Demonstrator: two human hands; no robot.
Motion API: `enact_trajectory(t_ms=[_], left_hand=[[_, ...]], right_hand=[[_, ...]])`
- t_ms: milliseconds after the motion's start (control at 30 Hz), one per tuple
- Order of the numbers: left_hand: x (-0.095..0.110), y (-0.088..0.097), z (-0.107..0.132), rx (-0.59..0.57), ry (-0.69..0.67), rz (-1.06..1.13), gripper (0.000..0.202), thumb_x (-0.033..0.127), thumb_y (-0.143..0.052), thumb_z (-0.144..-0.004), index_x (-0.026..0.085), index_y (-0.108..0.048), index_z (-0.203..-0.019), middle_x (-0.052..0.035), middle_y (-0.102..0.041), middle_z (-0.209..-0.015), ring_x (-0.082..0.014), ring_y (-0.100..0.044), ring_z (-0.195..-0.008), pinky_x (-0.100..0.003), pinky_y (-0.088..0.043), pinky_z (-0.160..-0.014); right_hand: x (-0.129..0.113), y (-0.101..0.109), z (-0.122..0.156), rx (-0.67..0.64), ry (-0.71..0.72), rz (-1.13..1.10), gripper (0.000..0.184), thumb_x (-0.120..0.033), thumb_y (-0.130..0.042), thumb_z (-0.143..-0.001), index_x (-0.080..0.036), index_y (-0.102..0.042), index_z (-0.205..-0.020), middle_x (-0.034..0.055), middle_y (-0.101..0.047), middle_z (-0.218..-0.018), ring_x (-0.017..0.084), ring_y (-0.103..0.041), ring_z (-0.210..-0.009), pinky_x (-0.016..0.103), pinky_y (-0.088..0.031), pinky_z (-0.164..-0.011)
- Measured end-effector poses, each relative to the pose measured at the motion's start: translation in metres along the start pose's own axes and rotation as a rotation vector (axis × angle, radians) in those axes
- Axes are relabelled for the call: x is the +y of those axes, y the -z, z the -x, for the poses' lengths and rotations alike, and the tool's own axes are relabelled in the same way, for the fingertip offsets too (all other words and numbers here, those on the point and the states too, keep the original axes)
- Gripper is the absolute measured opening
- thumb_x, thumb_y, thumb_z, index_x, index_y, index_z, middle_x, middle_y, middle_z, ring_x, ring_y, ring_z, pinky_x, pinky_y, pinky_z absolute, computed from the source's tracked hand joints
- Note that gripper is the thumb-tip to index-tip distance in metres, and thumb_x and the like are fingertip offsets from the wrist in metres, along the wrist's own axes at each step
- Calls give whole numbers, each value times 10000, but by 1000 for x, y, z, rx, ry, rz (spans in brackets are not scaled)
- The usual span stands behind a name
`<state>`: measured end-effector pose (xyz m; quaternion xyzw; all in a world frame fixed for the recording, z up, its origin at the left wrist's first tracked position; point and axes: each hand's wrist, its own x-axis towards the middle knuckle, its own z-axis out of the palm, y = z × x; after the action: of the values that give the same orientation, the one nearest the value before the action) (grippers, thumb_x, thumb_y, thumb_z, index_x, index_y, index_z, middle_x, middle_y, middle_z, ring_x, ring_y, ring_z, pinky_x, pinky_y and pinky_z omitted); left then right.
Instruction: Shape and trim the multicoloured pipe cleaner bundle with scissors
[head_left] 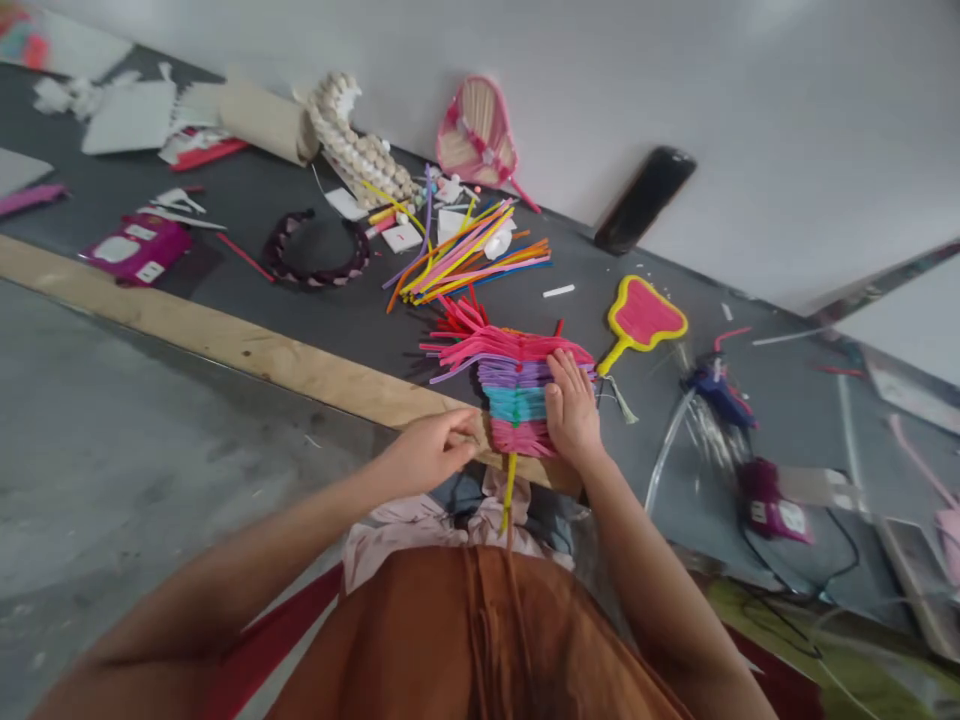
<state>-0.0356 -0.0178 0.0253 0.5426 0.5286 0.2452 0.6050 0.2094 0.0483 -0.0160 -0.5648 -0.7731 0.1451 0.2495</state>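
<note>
Against a pale wall (pixel 555 100), a dark grey table (pixel 337 322) is standing with a strip of bare wood (pixel 262 358) running along its near edge, and from where I'm watching, a banded piece of pipe cleaners (pixel 516 402) is lying close to that edge, in front of the person. Its pink, purple and blue rows are running crosswise, while its yellow stem (pixel 510 490) is jutting past the wood toward the body, giving it a line pointing away from the person. The right hand (pixel 574 410) is lying open on the piece's right side, fingers stretching away from the body. The left hand (pixel 439 445) is hovering just beside the lower left edge, fingers curling toward the thumb; I can't tell whether they're pinching anything thin. So the piece is sitting between the hands, to the right of the left one and partly under the right, which is being the nearer. Beyond it, loose pipe cleaners (pixel 465 255) are lying heaped, and a yellow-rimmed fan shape (pixel 649 312) is resting to the right.
</note>
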Motion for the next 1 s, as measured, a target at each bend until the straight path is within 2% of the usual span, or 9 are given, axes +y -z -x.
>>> enact_trajectory(t_ms=[133,267,433,500,600,667,767,900,1000], left_hand=[[0,-19,-14,-49,130,511,593,320,-785,-721,173,-562,-1250,-118,-686,-1198,-212,-671,-1041,-309,-539,-805],[18,-34,-31,0,75,583,515,394,-862,-652,141,-621,-1029,-79,-714,-1002,-192,-670,-918,-302,-521,-771],[32,-53,-55,102,-35,620,604,374,-880,-626,195,-518,-1076,-64,-692,-1103,-200,-660,-1001,-376,-515,-914],[38,-48,-61,98,-71,621,640,343,-892,-593,196,-501,-1079,-63,-699,-1094,-210,-669,-1009,-407,-504,-955],[53,-17,-59,17,-105,577,692,268,-917,-523,178,-536,-1094,-61,-723,-1072,-226,-685,-1010,-432,-490,-996],[66,12,-53,-114,-105,488,699,219,-928,-493,159,-578,-1095,-76,-737,-1073,-239,-689,-1018,-432,-488,-1006],[85,49,-44,-438,-74,256,650,237,-906,-567,160,-609,-1140,-99,-727,-1160,-248,-667,-1107,-409,-463,-1041],[92,67,-40,-698,29,138,631,272,-879,-634,184,-622,-1204,-113,-709,-1222,-263,-650,-1164,-411,-451,-1056],[89,67,-41,-773,112,127,614,269,-886,-617,209,-653,-1182,-98,-718,-1214,-262,-666,-1135,-395,-481,-1016]], right_hand=[[-2,4,-2,188,-158,-375,602,-549,-281,-984,-158,-614,-1297,164,-600,-1400,255,-471,-1390,512,-297,-1183],[-7,6,-3,324,-265,-524,747,-595,-108,-986,-113,-587,-1296,201,-634,-1327,245,-581,-1279,484,-397,-1123],[-11,23,-11,409,-312,-690,767,-601,-43,-980,-109,-543,-1291,206,-647,-1297,226,-629,-1232,449,-452,-1087],[-10,44,-14,433,-301,-748,713,-617,-95,-983,-150,-558,-1258,179,-666,-1277,221,-643,-1213,450,-467,-1076],[-6,89,-21,448,-239,-781,526,-641,-417,-936,-206,-623,-1149,128,-694,-1231,238,-639,-1208,458,-461,-1083],[-4,118,-27,362,-205,-752,486,-615,-627,-846,-220,-652,-1129,114,-697,-1234,259,-628,-1215,472,-453,-1088],[-5,140,-35,65,-209,-766,654,-646,-750,-729,-213,-642,-1207,129,-666,-1308,288,-605,-1248,490,-457,-1078],[-20,119,-30,-438,-226,-997,799,-711,-783,-627,-164,-643,-1192,149,-685,-1280,310,-648,-1170,472,-516,-1004],[-35,88,-9,-507,-346,-1240,765,-615,-851,-590,-168,-612,-1162,121,-735,-1153,285,-715,-1012,449,-565,-927]])
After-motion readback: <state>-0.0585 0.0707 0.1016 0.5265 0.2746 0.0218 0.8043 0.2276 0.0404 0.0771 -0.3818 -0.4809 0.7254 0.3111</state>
